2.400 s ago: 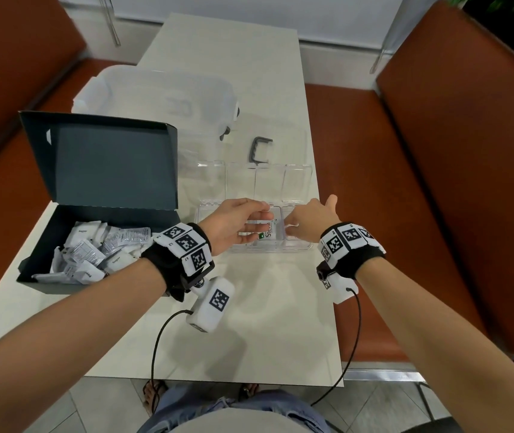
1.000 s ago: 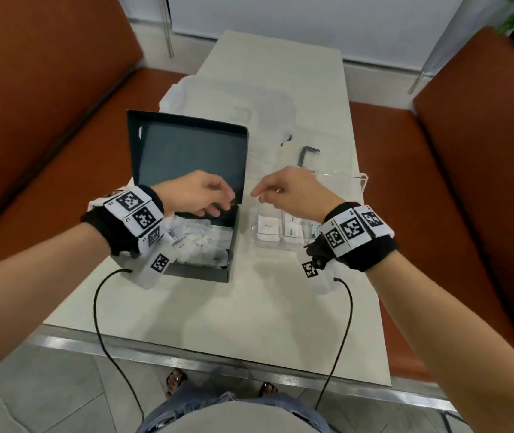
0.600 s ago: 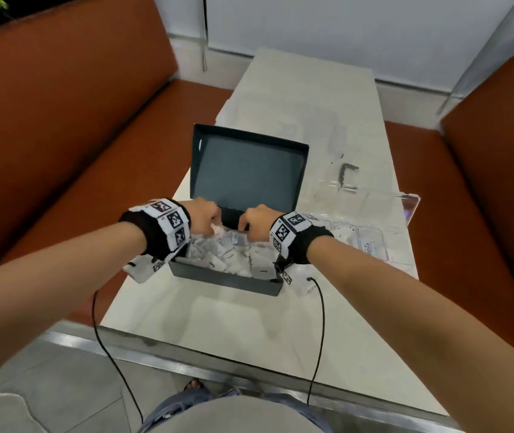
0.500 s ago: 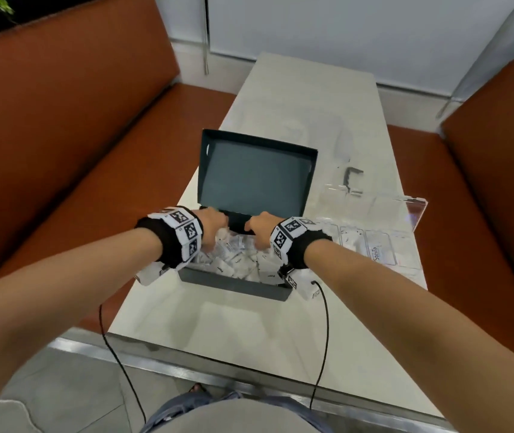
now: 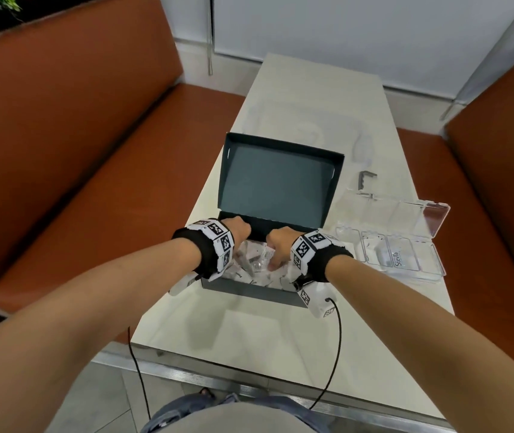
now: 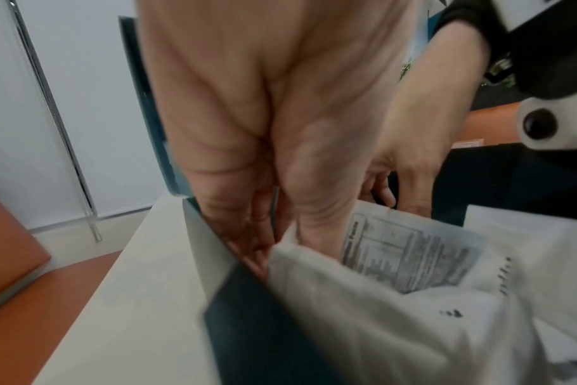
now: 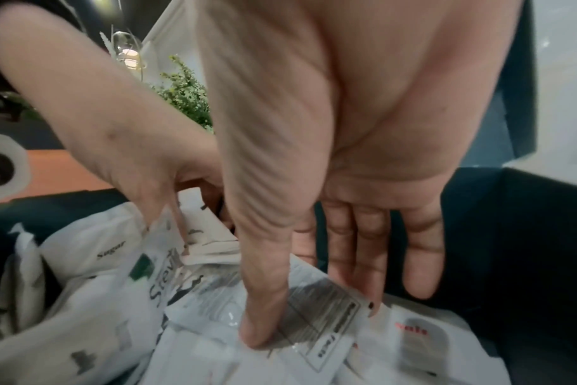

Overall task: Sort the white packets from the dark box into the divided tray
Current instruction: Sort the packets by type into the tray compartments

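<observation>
The dark box (image 5: 249, 292) stands open mid-table with its lid (image 5: 274, 182) upright, and white packets (image 5: 255, 260) fill it. Both hands are down inside. My left hand (image 5: 240, 231) is at the box's left wall, and its fingertips (image 6: 264, 221) pinch a packet's thin edge. My right hand (image 5: 277, 248) has its thumb (image 7: 257, 330) on a printed packet (image 7: 326, 336), with the fingers at that packet's far edge, pinching it. Other packets read "Sugar" (image 7: 111, 248) and "Stevia" (image 7: 162, 286). The clear divided tray (image 5: 436, 273) lies to the right, with a Stevia packet (image 5: 397, 259) in one compartment.
The tray's clear lid (image 5: 405, 210) lies open behind it. A small dark clip (image 5: 366, 178) and a clear storage bin (image 5: 305, 126) sit farther back. Orange benches (image 5: 93, 151) flank the pale table (image 5: 249, 339). Wrist cables hang over its near edge.
Both hands left the tray and swung left to the dark box. Over the last half second they have sunk deeper among the packets and closed on them.
</observation>
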Action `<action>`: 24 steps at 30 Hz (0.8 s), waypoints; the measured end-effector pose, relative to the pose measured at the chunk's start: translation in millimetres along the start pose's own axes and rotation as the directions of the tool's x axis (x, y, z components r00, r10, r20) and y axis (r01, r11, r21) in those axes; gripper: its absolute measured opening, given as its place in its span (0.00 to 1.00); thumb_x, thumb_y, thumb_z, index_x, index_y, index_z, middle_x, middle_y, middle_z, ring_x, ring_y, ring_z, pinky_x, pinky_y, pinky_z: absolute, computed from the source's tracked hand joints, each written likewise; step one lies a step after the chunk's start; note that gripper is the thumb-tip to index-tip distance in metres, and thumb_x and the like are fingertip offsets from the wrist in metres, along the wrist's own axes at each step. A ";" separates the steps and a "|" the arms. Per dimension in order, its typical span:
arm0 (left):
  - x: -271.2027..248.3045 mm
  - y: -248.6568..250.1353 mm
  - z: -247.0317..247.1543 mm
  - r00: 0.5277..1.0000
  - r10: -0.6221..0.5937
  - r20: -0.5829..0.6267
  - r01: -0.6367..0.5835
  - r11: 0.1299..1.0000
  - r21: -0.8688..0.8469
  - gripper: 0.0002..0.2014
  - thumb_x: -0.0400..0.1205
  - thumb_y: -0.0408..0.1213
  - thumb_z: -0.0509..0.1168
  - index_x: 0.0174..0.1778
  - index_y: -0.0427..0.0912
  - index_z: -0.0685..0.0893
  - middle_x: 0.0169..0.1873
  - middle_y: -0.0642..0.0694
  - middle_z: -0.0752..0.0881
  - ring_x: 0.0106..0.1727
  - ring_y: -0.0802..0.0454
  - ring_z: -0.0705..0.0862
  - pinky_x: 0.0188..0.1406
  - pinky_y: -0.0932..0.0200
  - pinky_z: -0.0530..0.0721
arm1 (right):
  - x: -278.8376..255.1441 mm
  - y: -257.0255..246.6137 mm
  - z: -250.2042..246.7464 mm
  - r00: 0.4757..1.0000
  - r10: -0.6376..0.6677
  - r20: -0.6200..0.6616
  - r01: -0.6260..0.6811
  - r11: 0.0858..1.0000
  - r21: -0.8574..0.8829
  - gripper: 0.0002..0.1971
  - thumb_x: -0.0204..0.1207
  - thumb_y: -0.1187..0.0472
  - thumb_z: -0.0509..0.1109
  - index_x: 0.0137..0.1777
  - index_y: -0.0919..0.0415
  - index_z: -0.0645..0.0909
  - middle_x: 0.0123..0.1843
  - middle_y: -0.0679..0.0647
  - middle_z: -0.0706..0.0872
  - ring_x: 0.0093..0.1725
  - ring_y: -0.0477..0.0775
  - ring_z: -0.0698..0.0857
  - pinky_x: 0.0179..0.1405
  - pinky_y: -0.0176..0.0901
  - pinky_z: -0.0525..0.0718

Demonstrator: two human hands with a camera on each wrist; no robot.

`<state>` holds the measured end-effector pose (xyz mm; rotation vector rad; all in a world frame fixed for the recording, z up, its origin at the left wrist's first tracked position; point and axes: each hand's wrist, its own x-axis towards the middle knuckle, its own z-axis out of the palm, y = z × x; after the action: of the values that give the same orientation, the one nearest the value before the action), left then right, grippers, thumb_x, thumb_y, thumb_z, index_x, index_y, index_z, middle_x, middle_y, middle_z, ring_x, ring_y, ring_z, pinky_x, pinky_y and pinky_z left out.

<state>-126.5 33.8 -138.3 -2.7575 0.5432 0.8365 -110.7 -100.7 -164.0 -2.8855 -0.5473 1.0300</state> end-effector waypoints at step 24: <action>8.4 22.1 2.5 1.000 0.019 0.011 -0.018 0.997 -0.069 0.27 0.83 0.37 0.68 0.77 0.37 0.68 0.64 0.36 0.80 0.61 0.41 0.84 0.42 0.58 0.77 | -14.0 10.7 -2.3 0.998 -0.061 -0.024 0.062 0.995 0.080 0.23 0.72 0.63 0.76 0.67 0.63 0.80 0.60 0.61 0.85 0.56 0.61 0.85 0.50 0.47 0.83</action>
<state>-130.2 12.0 -147.2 -2.8118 0.5483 0.8912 -116.0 -115.2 -155.3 -2.7878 -0.5754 0.9883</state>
